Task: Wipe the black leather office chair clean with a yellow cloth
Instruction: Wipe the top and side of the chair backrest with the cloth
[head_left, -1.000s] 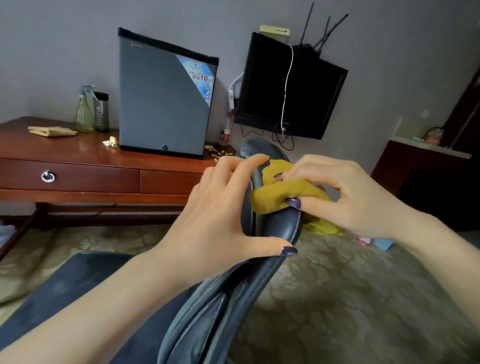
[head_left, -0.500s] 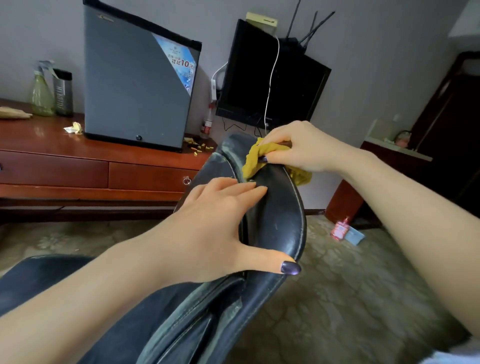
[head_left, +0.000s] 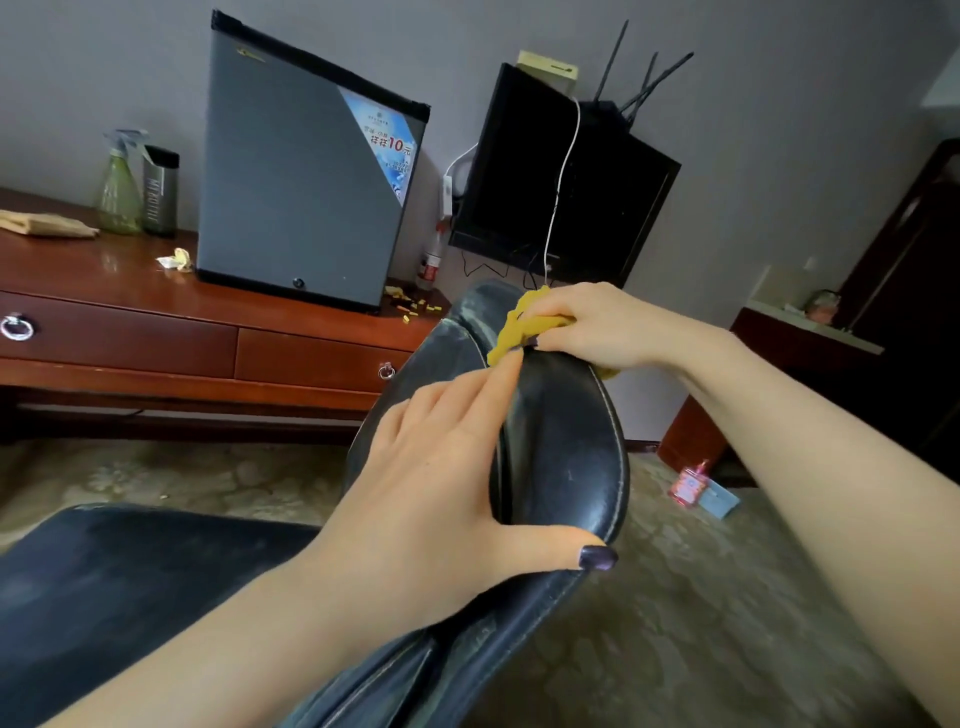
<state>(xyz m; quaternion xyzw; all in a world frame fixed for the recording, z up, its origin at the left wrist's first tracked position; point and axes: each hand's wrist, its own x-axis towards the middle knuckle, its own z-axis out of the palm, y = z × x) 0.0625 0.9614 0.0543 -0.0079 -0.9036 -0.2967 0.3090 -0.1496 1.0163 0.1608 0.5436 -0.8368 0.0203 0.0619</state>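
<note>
**Fingers (head_left: 566, 301) of the right hand (head_left: 618, 327) curl round the yellow cloth (head_left: 519, 332) on the black leather office chair (head_left: 566, 457)**

Those fingers are bent tight over the bunched cloth. With the thumb beneath, they press it onto the far end of the chair's curved, stitched edge. A scrap of the cloth also shows under the wrist, on the far side of that edge.

The left hand (head_left: 431, 499) sits nearer the person on the same edge. Its fingers lie straight and close together along the left face of the leather, with the longest tip right at the cloth's lower fringe. Its thumb reaches across the rim to the right side, so the edge is clasped between thumb and fingers. The chair's scuffed seat lies below and to the left of this hand.

Beyond the left fingers, a wooden bench (head_left: 104, 291) with drawers stands against the grey wall. It carries a grey mini fridge (head_left: 296, 192). Further left are a green spray bottle (head_left: 120, 187) and a dark canister (head_left: 160, 192) just beside it. A folded tan cloth (head_left: 44, 224) lies at the far left.

Above the right fingers, a black screen (head_left: 561, 176) hangs on the wall with a white cable (head_left: 563, 171) trailing down its front. Below and to the right of that hand, a pink bottle (head_left: 688, 483) lies on the patterned carpet (head_left: 727, 623).
</note>
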